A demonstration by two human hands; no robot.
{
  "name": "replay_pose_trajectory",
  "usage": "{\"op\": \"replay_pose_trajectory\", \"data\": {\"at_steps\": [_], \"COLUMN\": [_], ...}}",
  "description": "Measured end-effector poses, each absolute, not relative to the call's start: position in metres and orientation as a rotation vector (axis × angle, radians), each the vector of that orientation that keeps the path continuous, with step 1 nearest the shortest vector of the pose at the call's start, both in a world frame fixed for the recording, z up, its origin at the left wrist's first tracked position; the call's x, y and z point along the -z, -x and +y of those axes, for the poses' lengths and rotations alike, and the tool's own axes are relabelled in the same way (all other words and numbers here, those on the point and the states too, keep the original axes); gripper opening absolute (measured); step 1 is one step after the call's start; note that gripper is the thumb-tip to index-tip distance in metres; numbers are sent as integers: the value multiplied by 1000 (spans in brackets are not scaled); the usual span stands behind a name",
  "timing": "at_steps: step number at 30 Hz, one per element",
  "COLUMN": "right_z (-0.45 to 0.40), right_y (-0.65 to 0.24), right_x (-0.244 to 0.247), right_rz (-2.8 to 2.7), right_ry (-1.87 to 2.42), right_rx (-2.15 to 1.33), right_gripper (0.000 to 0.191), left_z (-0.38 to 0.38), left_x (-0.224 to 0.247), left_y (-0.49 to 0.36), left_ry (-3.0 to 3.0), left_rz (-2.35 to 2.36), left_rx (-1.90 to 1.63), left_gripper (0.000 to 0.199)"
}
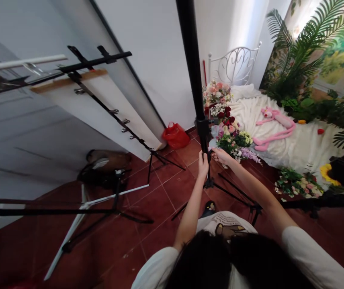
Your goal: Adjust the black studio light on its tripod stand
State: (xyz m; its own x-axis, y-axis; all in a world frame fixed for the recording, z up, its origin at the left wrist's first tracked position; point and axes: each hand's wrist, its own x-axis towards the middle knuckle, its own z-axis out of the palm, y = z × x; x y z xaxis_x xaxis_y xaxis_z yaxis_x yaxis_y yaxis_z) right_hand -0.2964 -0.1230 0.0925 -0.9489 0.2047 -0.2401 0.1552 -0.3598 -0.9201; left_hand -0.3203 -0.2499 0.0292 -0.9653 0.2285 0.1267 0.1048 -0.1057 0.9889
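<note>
A tall black light stand (193,68) rises straight in front of me, with a locking collar (202,129) partway up its pole. My left hand (203,164) is closed around the pole below that collar. On the pole's right side, at about the same height, my right hand (220,155) has its fingers pinched together close to the pole. What lies between those fingers is too small to make out. The stand's legs (232,190) spread over the floor near my feet.
To the left, a black stand with clips (111,108) holds white boards (123,116). A red bag (176,135) sits by the wall. At right are flowers (229,128), a white-draped bed (250,148) with a pink plush toy (280,123), and palm leaves (307,44). A white stand (66,237) stands lower left.
</note>
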Motion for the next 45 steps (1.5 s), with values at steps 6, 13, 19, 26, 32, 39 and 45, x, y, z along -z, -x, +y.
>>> {"op": "replay_pose_trajectory", "data": {"at_steps": [6,13,19,26,32,39,45], "right_z": [-115,-106,-88,-84,-84,-96,-102], "right_y": [304,294,300,309,323,330,330], "right_x": [-89,-76,-75,-85,-99,-81,-70], "right_rz": [-1830,-1826,-2053,-2261,-2575,-2412,-2257], "right_ry": [703,496,344,446,456,570,508], "right_rx": [-2512,-2509,-2491,-2307,-2178,-2116,-2039], "right_gripper": [27,14,16,11,48,42,4], "left_z": [-242,-235,-233,-232,-231,-231,-231], "left_x": [-32,-24,-15,-10,-8,-5,-5], "left_y": [324,325,328,330,331,331,332], "left_ry": [-310,-298,-338,-385,-405,-393,-420], "left_rz": [2035,2060,2082,2160,2184,2172,2169], "left_rx": [-2250,-2325,-2333,-2322,-2328,-2354,-2332], "left_gripper": [48,53,59,64,64,64,65]}}
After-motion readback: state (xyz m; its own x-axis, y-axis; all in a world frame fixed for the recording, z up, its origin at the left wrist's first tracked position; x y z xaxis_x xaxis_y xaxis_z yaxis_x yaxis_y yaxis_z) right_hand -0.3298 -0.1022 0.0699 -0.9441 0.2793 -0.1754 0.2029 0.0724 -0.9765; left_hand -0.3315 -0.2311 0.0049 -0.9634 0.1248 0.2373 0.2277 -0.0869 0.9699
